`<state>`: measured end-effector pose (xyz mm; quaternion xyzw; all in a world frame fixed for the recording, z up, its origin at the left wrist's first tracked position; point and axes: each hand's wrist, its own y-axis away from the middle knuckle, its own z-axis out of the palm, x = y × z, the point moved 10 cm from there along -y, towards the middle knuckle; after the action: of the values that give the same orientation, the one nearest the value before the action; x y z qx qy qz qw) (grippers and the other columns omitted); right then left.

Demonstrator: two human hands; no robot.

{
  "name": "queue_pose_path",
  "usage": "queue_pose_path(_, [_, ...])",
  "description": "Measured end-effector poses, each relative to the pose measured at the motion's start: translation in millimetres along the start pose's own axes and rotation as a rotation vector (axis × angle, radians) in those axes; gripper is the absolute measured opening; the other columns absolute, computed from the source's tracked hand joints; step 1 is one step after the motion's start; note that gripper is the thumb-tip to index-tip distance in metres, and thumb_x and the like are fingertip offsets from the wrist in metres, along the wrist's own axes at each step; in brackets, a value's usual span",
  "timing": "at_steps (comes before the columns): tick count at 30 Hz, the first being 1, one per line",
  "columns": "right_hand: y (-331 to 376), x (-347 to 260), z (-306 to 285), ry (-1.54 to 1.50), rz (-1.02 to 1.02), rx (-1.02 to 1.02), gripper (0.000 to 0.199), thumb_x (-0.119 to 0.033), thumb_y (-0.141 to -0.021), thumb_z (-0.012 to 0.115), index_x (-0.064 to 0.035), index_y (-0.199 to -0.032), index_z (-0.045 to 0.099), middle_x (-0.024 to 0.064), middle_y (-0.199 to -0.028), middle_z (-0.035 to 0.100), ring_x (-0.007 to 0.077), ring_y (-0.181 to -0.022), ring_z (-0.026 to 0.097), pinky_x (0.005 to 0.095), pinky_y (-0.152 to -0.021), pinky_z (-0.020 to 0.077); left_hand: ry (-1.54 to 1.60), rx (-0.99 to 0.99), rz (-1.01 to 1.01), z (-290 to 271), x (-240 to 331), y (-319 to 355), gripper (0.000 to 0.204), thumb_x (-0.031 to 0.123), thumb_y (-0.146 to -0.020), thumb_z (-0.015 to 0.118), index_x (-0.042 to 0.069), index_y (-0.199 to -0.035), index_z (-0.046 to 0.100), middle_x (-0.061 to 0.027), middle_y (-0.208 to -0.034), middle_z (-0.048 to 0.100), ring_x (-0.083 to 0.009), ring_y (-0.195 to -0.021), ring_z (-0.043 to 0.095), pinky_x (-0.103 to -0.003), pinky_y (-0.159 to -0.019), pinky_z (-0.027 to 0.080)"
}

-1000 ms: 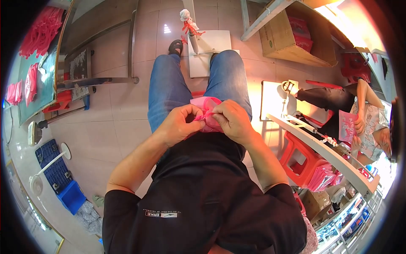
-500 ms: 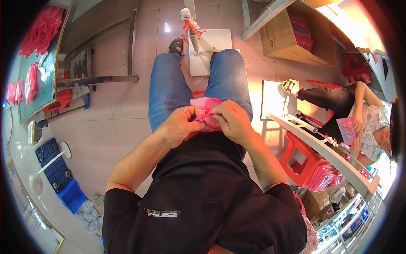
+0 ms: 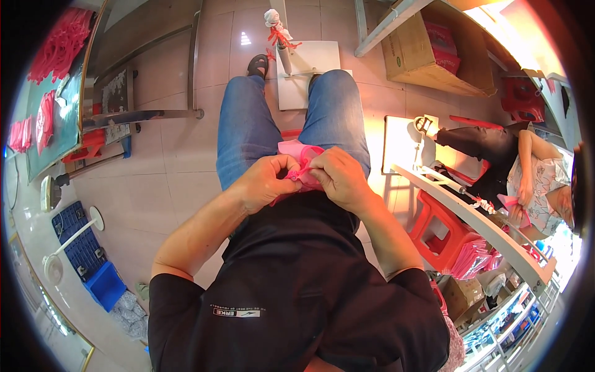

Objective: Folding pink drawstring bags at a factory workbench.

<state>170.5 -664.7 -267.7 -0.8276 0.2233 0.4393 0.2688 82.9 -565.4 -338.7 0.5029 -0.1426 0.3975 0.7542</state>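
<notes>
A soft pink piece of thin sheet material, perhaps a bag, lies bunched in my lap against my black shirt. My left hand pinches its gathered edge between thumb and fingers. Right beside it, my right hand is closed on the same edge, knuckles up. The two sets of fingertips almost meet. Part of the pink piece curls into a loop above them, while the rest is hidden under my hands.
At right sits a co-worker holding a pink piece. Red stools, pink bundles and an open cardboard box are on that side. A table with pink stacks stands left. Ahead is a white board with a post.
My hands stay at the same spot, with slight finger shifts on the pink edge. The loop has folded a little differently. The co-worker's pink piece has changed shape in their hands.
</notes>
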Motion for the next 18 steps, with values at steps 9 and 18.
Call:
queue_pose_path(9, [1, 1, 1, 0.012, 0.008, -0.017, 0.019, -0.002, -0.078, 0.075, -0.0055, -0.092, 0.061, 0.0114, -0.081, 0.061, 0.032, -0.075, 0.059, 0.04, -0.067, 0.0495, -0.187, 0.014, 0.037, -2, 12, -1, 0.015, 0.003, -0.085, 0.071, 0.006, -0.089, 0.057, 0.0021, -0.078, 0.058, -0.0052, -0.066, 0.052, -0.022, -0.057, 0.041])
queue_pose_path(18, [-1, -1, 4, 0.035, -0.015, -0.037, 0.023, -0.003, -0.076, 0.076, -0.0071, -0.092, 0.061, 0.0092, -0.081, 0.06, 0.0306, -0.075, 0.059, 0.0405, -0.066, 0.0495, -0.321, -0.04, -0.07, 2, 10, -4, 0.014, 0.005, -0.086, 0.07, 0.005, -0.084, 0.056, 0.001, -0.071, 0.056, -0.0061, -0.059, 0.051, -0.024, -0.05, 0.04])
